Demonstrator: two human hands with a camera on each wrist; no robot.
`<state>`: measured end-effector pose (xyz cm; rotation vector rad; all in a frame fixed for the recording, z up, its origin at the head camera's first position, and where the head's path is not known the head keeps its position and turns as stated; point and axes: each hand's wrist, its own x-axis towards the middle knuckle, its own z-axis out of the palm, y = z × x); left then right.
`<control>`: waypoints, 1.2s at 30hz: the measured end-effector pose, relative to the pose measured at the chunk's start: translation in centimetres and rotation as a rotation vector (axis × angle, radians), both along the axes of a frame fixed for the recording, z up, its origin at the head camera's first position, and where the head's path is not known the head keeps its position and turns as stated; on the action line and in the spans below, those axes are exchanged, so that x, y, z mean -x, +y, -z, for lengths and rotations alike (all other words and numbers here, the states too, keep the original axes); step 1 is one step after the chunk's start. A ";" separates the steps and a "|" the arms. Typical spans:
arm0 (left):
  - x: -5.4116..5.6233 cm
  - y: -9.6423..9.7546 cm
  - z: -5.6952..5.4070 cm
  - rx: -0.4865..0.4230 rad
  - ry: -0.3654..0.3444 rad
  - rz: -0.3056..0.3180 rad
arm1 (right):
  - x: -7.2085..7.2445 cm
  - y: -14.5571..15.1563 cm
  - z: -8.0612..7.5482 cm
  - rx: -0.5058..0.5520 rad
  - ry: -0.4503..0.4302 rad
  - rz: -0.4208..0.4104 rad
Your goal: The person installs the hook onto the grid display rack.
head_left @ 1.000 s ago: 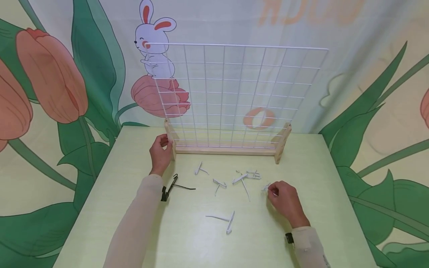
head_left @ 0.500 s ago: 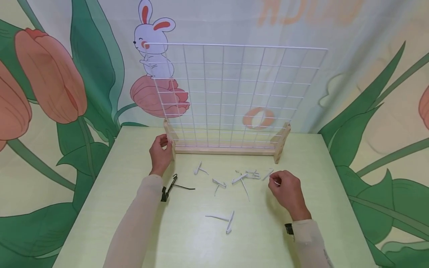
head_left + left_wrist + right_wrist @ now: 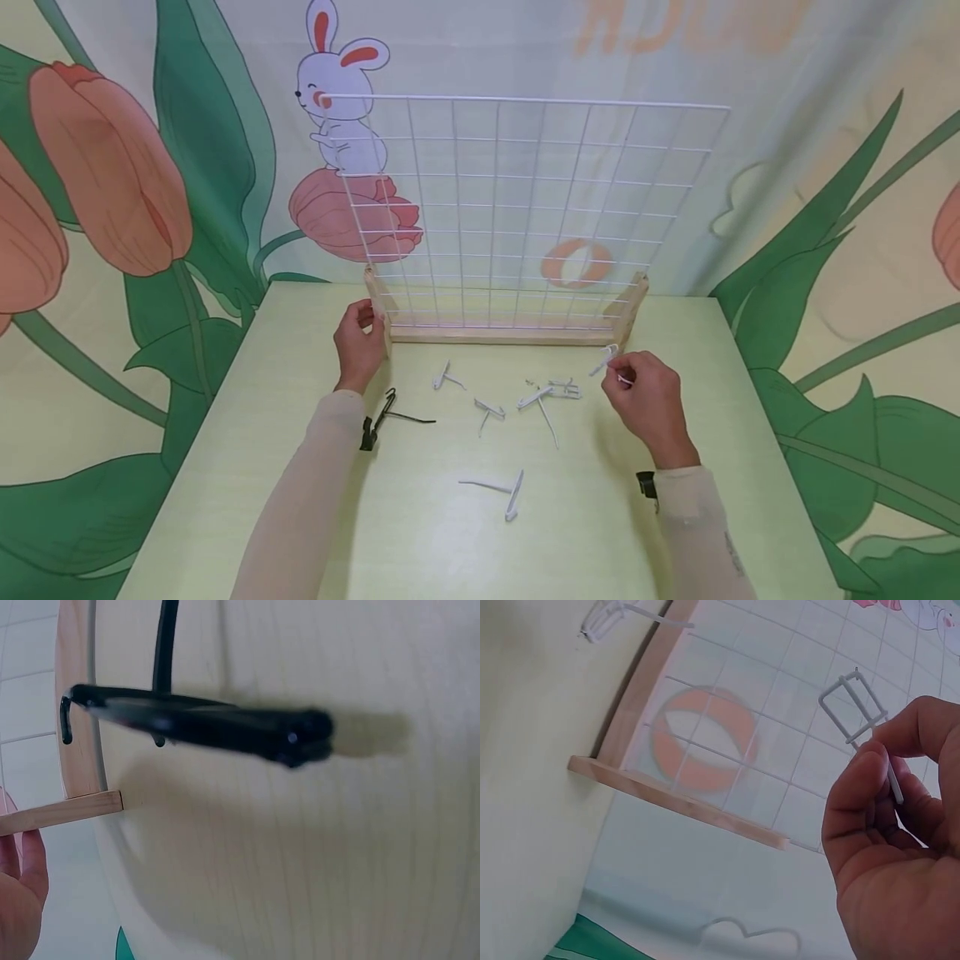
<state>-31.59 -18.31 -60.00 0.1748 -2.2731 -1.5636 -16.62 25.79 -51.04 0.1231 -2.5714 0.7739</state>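
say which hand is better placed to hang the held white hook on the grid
Probably the right hand: its fingers pinch the white hook near the grid, while the left hand holds the wooden stand.

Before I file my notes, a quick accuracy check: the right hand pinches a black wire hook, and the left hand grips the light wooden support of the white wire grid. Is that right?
Not quite: the right hand pinches a white wire hook, not black, as the right wrist view shows. The left hand does grip the light wooden support of the white wire grid.
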 end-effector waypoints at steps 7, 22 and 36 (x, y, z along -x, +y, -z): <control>0.1 0.1 0.0 0.002 0.003 -0.005 | 0.7 -0.3 -1.8 0.021 0.026 -0.010; 0.1 0.1 0.4 0.016 0.035 -0.014 | 2.6 -1.0 -5.6 0.011 0.147 -0.009; 0.2 0.2 0.6 0.021 0.031 -0.012 | 4.6 -1.7 -8.1 0.020 0.250 -0.035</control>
